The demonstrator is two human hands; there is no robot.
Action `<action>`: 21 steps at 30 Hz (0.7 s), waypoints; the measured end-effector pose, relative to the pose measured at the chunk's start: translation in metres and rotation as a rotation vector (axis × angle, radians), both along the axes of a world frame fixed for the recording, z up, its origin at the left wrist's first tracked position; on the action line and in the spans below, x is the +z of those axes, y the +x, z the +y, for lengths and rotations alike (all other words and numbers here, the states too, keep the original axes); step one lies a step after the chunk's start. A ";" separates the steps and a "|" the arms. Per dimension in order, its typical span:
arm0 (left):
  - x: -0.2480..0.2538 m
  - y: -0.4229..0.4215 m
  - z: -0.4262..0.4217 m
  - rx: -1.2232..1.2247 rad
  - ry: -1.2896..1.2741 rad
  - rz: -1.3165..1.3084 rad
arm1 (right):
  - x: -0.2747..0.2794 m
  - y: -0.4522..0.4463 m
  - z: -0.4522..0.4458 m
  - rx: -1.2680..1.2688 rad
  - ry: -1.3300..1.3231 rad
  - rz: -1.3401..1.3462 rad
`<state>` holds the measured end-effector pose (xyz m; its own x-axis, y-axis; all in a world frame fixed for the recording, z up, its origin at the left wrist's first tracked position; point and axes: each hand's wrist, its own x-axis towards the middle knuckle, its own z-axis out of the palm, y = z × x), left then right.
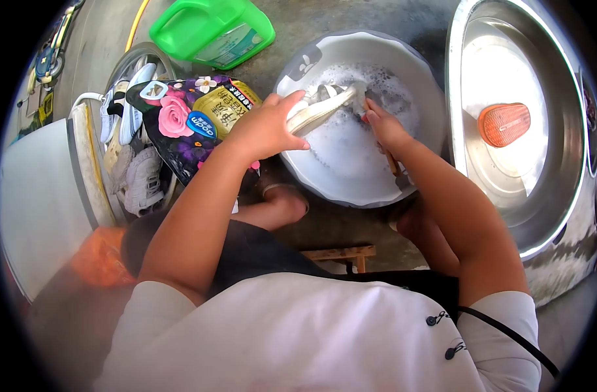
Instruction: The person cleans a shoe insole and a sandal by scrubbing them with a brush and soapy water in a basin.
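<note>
White basin: sudsy water inside; above it, left hand gripping a pale shoe, right hand closed round a brush, its head near the shoe's toe. Oval metal tub, right: one orange-red object. Round container, left: several shoes, beside a printed bag. Green jug: farther off; contents cannot be told.

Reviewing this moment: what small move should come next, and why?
Probably a short brush stroke along the shoe's edge: the left hand grips the shoe above the suds, and the right hand holds the brush at its far end.
</note>
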<state>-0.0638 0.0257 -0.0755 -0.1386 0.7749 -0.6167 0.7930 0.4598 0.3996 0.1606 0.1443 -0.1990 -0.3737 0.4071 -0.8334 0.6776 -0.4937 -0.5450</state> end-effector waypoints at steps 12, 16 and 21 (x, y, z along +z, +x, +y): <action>-0.047 0.047 -0.038 0.104 0.039 -0.368 | 0.127 0.051 -0.064 0.451 0.534 0.472; -0.046 0.070 -0.050 0.034 0.033 -0.374 | 0.158 0.049 -0.070 0.822 0.391 0.118; -0.038 0.086 -0.045 0.147 0.126 -0.299 | 0.092 0.015 -0.025 0.861 0.660 -0.099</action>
<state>0.0227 -0.0189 -0.1131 -0.0817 0.8325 -0.5479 0.5617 0.4926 0.6647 0.1758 0.1189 -0.1074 -0.6913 0.4188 -0.5889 0.7113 0.5378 -0.4526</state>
